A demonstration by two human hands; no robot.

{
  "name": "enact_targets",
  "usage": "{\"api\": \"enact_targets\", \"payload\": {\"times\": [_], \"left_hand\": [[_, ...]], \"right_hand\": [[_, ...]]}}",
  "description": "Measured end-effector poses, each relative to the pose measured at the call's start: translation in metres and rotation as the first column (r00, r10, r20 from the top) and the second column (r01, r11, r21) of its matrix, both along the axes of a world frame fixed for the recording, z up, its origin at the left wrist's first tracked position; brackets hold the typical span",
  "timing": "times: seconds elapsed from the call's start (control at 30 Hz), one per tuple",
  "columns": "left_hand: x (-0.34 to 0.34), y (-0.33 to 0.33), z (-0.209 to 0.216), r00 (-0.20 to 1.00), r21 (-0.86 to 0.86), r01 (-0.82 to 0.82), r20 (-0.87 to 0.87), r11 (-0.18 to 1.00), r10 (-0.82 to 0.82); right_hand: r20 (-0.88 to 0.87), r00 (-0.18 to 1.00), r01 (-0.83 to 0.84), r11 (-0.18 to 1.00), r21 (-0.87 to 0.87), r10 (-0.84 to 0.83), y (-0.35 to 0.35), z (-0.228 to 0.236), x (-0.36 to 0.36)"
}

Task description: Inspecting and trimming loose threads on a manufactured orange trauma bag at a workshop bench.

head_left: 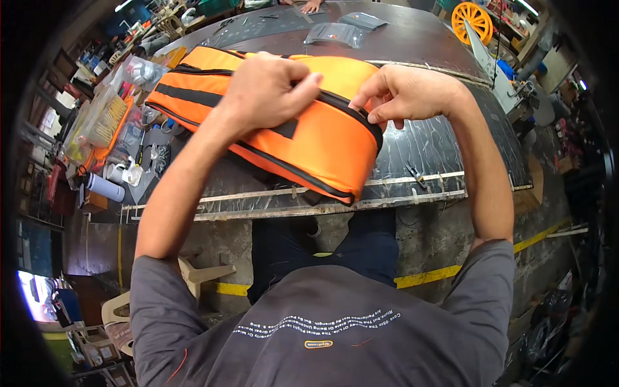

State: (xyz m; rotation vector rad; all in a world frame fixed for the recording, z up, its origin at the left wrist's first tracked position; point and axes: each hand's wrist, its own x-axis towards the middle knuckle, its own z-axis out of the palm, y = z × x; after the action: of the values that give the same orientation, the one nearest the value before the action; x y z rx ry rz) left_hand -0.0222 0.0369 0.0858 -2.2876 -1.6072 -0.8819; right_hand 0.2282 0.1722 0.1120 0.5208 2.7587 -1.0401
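So there's a bright orange bag [335, 151] with black trim on the dark desk [454, 158], right by the edge closest to the person. Both hands are on it. The left hand [267, 90] is over the bag's upper middle, grip curled in with the thumb sticking out toward the right end. Fingertips are tucked out of sight, so I can't tell what that grip actually has hold of, if anything. Right hand [412, 93] is at the bag's right end, wrist bent, thumb and index tips almost together on the black zipper [338, 102]. Can't tell if that grip has really pinched anything though.

Stuff around the bag: a small hand tool [416, 174] lies to its right, some grey flat pieces [334, 34] sit beyond it, and somebody else's hand [312, 6] is past it on the far side. Left of the bag you've got a pale cylinder [105, 188] and a clear plastic tub [106, 122]. Big yellow wheel [472, 23] off beyond the bag's right end.
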Motion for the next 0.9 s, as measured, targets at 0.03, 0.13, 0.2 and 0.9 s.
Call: {"api": "enact_targets", "payload": {"times": [0.03, 0.13, 0.2, 0.9], "left_hand": [[-0.008, -0.004, 0.007, 0.999, -0.008, -0.032, 0.029, 0.999, 0.032], [-0.019, -0.011, 0.023, 1.000, 0.045, 0.005, 0.013, 0.999, -0.006], [-0.024, -0.009, 0.020, 1.000, 0.051, 0.008, 0.004, 0.999, -0.008], [0.057, -0.009, 0.005, 0.990, -0.315, -0.136, -0.072, 0.939, 0.119]], "right_hand": [[-0.002, 1.000, -0.001, 1.000, 0.001, 0.001, -0.007, 0.005, 0.000], [-0.020, 0.991, 0.131, 0.988, 0.083, -0.130, -0.032, 0.013, -0.001], [-0.046, 0.993, 0.111, 0.973, 0.201, -0.104, -0.035, 0.010, -0.002], [-0.232, 0.951, 0.034, 0.672, 0.740, 0.207, -0.028, -0.055, 0.031]]}}
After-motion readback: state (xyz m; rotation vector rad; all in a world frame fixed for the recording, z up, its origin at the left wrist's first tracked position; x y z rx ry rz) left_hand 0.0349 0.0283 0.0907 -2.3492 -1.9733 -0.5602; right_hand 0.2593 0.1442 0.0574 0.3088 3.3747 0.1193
